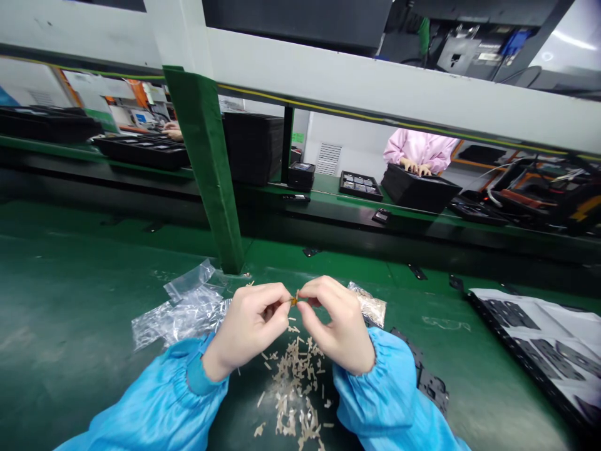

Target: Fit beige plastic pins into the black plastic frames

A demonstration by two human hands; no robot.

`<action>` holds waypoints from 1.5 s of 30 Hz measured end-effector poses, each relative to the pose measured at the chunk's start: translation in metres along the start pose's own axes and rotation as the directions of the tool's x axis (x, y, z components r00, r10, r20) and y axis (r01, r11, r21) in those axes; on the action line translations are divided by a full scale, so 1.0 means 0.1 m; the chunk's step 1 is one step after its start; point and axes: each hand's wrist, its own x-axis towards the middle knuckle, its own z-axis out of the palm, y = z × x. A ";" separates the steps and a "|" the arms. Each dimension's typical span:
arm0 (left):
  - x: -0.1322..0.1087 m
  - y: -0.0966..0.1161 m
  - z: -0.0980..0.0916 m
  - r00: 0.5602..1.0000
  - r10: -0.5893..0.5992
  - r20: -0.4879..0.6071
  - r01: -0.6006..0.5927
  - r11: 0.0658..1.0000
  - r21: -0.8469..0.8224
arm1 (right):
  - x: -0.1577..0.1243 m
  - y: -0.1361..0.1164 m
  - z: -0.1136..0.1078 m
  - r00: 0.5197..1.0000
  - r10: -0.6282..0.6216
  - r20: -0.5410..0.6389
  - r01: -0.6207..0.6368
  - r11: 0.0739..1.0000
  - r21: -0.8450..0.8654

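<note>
My left hand (251,326) and my right hand (335,322) meet over the green bench, both in blue sleeves. Their fingertips pinch one tiny orange-brown part (293,300) between them. Below the hands lies a scatter of several small pale strips (295,388) on the mat. A small clear bag holding more pale pieces (373,307) lies just behind my right hand. Crumpled empty clear bags (181,310) lie to the left of my left hand.
A green post (206,169) stands right behind the hands. A black tray with paper-covered parts (539,338) sits at the right, and a flat black part (429,382) lies near my right sleeve. Across the line, a person in pink (420,150) handles a black tray stack.
</note>
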 end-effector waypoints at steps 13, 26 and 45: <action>-0.04 -0.03 0.02 0.991 0.128 0.033 -0.132 0.970 0.203 | 0.01 0.07 0.01 0.995 -0.043 0.093 0.051 0.994 -0.091; -0.02 -0.03 0.01 0.992 0.081 0.099 -0.089 0.993 0.075 | 0.00 0.04 0.04 0.997 -0.039 0.072 0.046 0.993 -0.109; 0.03 -0.09 -0.10 0.938 -0.213 0.274 0.293 0.909 -0.296 | 0.02 0.03 -0.11 1.000 -0.018 -0.018 0.016 0.994 -0.111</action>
